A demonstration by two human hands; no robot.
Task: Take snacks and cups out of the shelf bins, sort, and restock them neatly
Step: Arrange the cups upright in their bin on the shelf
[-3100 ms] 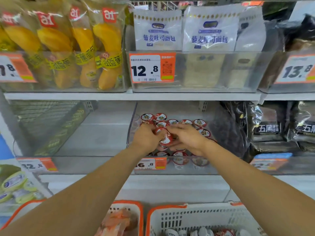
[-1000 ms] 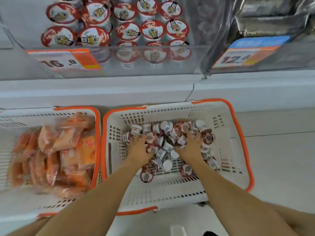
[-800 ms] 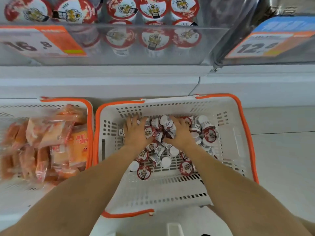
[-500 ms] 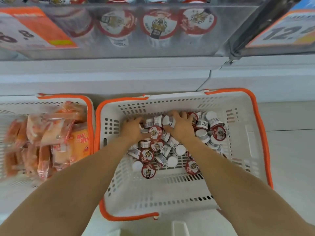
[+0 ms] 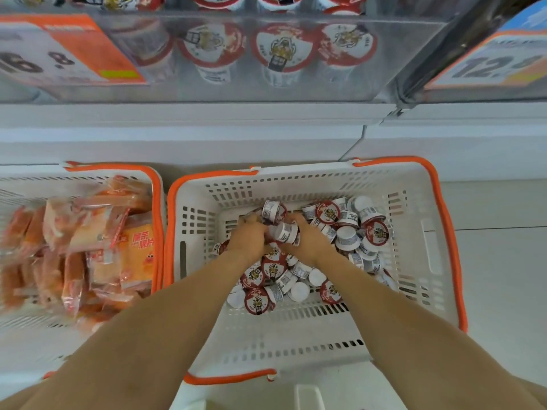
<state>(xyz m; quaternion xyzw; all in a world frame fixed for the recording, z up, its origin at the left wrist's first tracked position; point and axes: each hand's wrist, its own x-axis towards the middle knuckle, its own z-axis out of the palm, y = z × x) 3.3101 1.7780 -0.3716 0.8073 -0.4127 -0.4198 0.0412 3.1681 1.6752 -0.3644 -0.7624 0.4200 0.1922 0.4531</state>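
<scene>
A white basket [image 5: 414, 291] with an orange rim is seen from above on the floor, and a loose heap of small cups [image 5: 346, 232] with red-and-white lids is piled in its far half, some lying on their sides and some turned bottom-up. Both bare forearms are reached down into this heap. The left hand [image 5: 248, 241] is curled, knuckles up, with its fingertips buried among the cups at the far side of the pile; at least one cup seems to be gripped, though exactly which ones cannot be told. The right hand [image 5: 307, 236] is set just beside it, its fingers bent around a cup lying on its side [image 5: 285, 232], whose white wall and printed label are shown between the two hands. Another cup [image 5: 272, 210] is propped just beyond the fingertips. To the left, touching the first basket, a second basket [image 5: 158, 202] of the same kind is filled with orange snack packets [image 5: 97, 241] heaped at all angles. Above both, a clear shelf bin [image 5: 296, 90] is seen, in which more cups of the same kind [image 5: 282, 50] are ranged upright behind the transparent front, with an orange price tag [image 5: 65, 51] fixed at its left and another tag [image 5: 491, 63] at the far right.
</scene>
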